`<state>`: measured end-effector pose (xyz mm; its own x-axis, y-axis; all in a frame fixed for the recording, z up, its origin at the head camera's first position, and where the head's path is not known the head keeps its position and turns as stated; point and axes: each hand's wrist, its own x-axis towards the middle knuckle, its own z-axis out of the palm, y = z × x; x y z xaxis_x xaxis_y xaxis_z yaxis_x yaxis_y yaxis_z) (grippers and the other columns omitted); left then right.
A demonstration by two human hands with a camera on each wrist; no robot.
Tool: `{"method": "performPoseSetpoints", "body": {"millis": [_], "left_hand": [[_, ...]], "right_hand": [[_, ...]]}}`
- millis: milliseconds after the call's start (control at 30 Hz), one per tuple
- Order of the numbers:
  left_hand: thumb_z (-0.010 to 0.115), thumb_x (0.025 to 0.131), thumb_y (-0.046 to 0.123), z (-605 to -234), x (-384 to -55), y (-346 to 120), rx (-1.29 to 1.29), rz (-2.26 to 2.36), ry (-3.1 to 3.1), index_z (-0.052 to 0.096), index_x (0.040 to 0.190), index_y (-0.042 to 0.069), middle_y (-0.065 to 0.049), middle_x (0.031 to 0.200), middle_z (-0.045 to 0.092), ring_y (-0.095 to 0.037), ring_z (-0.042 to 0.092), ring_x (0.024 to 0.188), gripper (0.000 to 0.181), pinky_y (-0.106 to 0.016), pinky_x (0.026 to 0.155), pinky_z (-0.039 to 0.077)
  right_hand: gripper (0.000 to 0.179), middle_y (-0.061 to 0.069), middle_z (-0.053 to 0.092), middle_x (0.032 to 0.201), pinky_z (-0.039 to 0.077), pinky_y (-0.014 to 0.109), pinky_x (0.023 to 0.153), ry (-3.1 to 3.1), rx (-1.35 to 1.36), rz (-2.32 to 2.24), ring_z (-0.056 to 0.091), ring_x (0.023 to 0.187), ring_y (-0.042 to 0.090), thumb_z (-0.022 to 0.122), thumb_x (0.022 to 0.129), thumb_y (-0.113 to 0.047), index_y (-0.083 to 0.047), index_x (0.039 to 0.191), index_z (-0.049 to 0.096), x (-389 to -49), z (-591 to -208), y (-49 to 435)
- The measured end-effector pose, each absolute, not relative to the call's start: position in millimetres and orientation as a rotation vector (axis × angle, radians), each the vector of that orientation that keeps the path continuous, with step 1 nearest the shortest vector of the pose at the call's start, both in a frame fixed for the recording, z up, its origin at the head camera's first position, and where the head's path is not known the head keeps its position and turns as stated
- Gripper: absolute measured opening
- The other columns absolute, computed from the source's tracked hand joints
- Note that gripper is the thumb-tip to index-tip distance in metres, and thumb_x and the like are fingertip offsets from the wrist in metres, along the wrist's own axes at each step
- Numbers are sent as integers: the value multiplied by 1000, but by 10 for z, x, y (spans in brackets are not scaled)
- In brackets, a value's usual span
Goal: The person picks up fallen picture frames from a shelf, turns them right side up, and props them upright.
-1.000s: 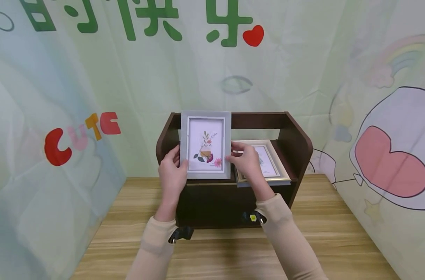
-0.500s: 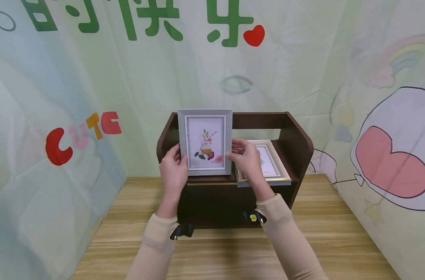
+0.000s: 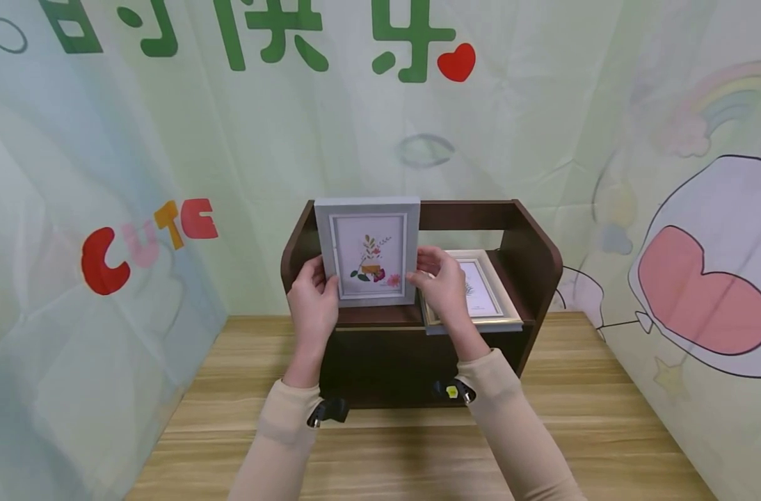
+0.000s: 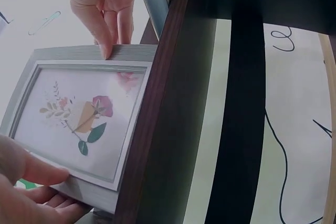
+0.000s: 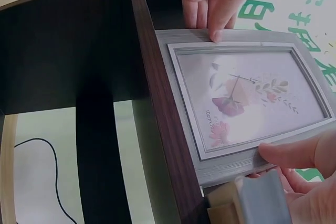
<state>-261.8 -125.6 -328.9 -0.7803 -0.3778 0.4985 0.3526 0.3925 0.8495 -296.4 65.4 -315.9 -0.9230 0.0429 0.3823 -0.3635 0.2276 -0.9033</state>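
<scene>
- Currently, a gray picture frame [image 3: 366, 250] is held by two hands over the left part of the upper board of a dark brown shelf [image 3: 380, 369], with its face turned toward the head camera.
- Its left border is gripped by the left hand [image 3: 314, 300], the thumb laid on the front and the fingers set behind.
- Its right border is gripped in the same manner by the right hand [image 3: 444, 287].
- The frame is held nearly upright, its top tipped a little toward the head camera; whether the board is touched by its bottom edge cannot be told.
- Inside it, a floral print [image 3: 372, 268] is displayed, with green leaves, a dark pink bloom and a paler pink flower near the lower right corner.
- To the right, a gold-edged picture frame [image 3: 490, 292] is laid face up on the same board, its near edge overhanging the front; it is partly hidden by the right hand.
- The shelf is set on a wood-grain table [image 3: 574, 403].
- Both forearms are covered by beige sleeves [image 3: 493, 386], and a small black device [image 3: 332, 412] is worn at each wrist.
- Behind, a printed backdrop [image 3: 512, 139] is hung, marked with green characters [image 3: 420, 42], a red heart [image 3: 457, 62] and colored "CUTE" letters [image 3: 144, 243].
</scene>
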Motion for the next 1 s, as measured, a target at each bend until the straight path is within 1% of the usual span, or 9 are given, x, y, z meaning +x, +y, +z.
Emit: {"method": "performPoseSetpoints", "body": {"millis": [267,467,733,833,1000], "left_hand": [[59,90,2,-3325,-2631,-1277,6,-1419,-2015,57,122,-2,-21,116,62,-31,62,105,32,-41,90,53],[60,90,3,-3385,-2643,-1286,-6,-1377,-2033,56,123,-2,-20,116,60,-30,62,105,33,-42,89,53],[63,89,5,-3414,-2628,-1288,1,-1367,-2034,57,120,-2,-19,113,60,-31,62,103,32,-42,88,53],[65,88,7,-3435,-2630,-1286,10,-1357,-2027,58,117,-1,-19,110,61,-30,63,100,30,-41,87,53],[67,87,10,-3466,-2608,-1275,7,-1340,-2007,60,112,-1,-18,105,62,-29,64,94,27,-40,83,55]], "right_hand": [[41,20,65,114,53,37,91,-2162,294,1753,64,103,29,70,77,6,4,117,60,-2957,-3166,633],[42,20,65,116,53,38,91,-2141,302,1775,64,104,30,70,77,7,4,118,59,-2936,-3162,638],[44,15,65,120,51,34,93,-2117,334,1786,63,109,24,72,80,-1,-2,123,60,-2935,-3191,675],[45,14,65,121,50,35,95,-2108,359,1752,63,111,24,72,81,-5,-4,124,60,-2929,-3193,694],[46,15,64,123,49,36,97,-2077,403,1700,61,114,25,73,82,-7,-3,125,59,-2905,-3190,733]]}}
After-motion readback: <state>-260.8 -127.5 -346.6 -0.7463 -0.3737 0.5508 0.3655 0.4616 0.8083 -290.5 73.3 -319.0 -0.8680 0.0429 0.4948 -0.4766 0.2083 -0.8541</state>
